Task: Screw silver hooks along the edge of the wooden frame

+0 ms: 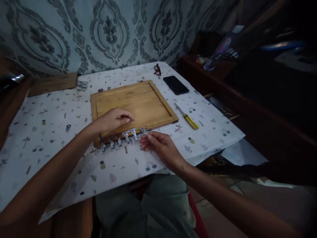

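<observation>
A framed wooden cabinet door (131,102) lies flat on the table. Along its near edge sits a row of metal hinges (120,141), several of them side by side. My right hand (160,144) is at the right end of this row, thumb and fingers closed on one hinge (143,131) by the door's edge. Over the door's near left part is my left hand (112,119), its fingers curled and the thumb close to the fingertips. Whatever is between those fingertips, if anything, is too small to make out.
To the right of the door lie a yellow-handled screwdriver (189,120) and a black phone (176,85). Dark-framed glasses (157,69) rest at the back. A cardboard piece (54,83) and more metal parts (82,86) are at the back left. A patterned cloth (170,155) covers the table.
</observation>
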The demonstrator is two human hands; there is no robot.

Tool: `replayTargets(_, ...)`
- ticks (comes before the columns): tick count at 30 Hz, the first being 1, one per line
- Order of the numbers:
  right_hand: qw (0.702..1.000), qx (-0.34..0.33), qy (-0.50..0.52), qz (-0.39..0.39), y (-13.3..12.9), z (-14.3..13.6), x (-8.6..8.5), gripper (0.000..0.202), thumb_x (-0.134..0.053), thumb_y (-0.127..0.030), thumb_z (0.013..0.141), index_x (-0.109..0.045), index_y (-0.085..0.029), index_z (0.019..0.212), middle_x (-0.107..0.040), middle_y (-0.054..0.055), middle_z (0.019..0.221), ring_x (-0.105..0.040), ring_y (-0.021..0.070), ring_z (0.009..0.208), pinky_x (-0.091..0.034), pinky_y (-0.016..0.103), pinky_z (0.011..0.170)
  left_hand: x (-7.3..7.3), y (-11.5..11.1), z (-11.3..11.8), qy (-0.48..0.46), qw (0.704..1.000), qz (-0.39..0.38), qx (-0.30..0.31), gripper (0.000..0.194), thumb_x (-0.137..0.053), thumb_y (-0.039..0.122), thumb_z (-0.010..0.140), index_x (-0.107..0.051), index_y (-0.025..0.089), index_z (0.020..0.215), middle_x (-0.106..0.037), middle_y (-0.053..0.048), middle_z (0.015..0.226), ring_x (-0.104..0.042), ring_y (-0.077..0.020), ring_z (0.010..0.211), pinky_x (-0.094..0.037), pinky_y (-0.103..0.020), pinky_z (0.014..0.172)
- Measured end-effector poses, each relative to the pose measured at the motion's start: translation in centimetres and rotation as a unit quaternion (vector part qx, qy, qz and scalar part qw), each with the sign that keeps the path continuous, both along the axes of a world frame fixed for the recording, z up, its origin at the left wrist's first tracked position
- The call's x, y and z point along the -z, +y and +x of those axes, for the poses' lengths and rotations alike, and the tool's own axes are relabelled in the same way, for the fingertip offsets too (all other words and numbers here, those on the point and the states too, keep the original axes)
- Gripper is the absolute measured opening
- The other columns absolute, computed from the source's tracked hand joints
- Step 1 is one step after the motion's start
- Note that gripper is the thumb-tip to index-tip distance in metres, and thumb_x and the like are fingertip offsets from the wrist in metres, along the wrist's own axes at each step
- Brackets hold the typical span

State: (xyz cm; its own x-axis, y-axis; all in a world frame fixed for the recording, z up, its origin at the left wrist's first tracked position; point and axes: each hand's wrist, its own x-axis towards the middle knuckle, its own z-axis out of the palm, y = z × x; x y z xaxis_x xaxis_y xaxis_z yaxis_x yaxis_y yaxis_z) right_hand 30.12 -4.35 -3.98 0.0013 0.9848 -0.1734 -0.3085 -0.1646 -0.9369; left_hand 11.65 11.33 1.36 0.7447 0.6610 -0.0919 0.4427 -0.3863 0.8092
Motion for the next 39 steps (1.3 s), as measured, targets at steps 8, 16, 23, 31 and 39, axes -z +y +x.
replayTargets(8,0.998,-0.040,0.004,-0.048,0.7,0.5,-0.7,0.045,-0.079,-0.060,0.077,-0.074,-0.016,0.087,-0.075,0.005,0.081,-0.067,0.0119,0.067,-0.054,0.025,0.058,0.6,0.4,0.7,0.050,0.995,-0.020,0.085,0.026,-0.057,0.036,0.085,-0.074,0.017,0.091,-0.076,-0.004,0.086,-0.066,-0.0180,0.079,-0.048,-0.025,0.071)
replayTargets(16,0.994,-0.090,-0.032,-0.047,0.9,0.8,-1.3,0.041,-0.069,-0.057,0.087,-0.070,-0.016,0.084,-0.068,0.003,0.071,-0.057,0.0094,0.058,-0.047,0.022,0.050,0.9,0.5,1.4,0.088,0.991,-0.003,0.097,0.026,-0.055,0.033,0.085,-0.074,0.017,0.093,-0.076,-0.002,0.086,-0.066,-0.0168,0.078,-0.046,-0.025,0.069)
replayTargets(23,0.993,-0.091,-0.039,-0.067,1.0,0.7,-1.3,0.036,-0.065,-0.054,0.090,-0.067,-0.017,0.087,-0.062,0.000,0.072,-0.049,0.0065,0.052,-0.034,0.019,0.040,1.0,0.3,1.8,0.075,0.993,-0.023,0.086,0.022,-0.060,0.033,0.084,-0.075,0.018,0.087,-0.075,-0.001,0.079,-0.065,-0.0158,0.073,-0.044,-0.025,0.066)
replayTargets(31,0.993,-0.091,-0.051,-0.064,0.8,0.5,-1.1,0.035,-0.062,-0.051,0.092,-0.066,-0.017,0.086,-0.061,0.000,0.070,-0.047,0.0058,0.050,-0.033,0.018,0.038,1.1,0.1,2.1,0.089,0.994,-0.034,0.057,0.017,-0.066,0.031,0.084,-0.075,0.019,0.078,-0.073,0.000,0.074,-0.062,-0.0149,0.068,-0.042,-0.025,0.064)
replayTargets(39,0.988,-0.114,-0.026,-0.102,0.9,0.7,-1.3,0.034,-0.063,-0.051,0.090,-0.063,-0.017,0.086,-0.061,-0.002,0.072,-0.055,0.0055,0.046,-0.033,0.018,0.036,0.8,-0.2,2.8,0.128,0.991,-0.006,0.038,0.014,-0.069,0.025,0.082,-0.074,0.018,0.072,-0.069,0.002,0.067,-0.055,-0.0113,0.060,-0.033,-0.025,0.057)
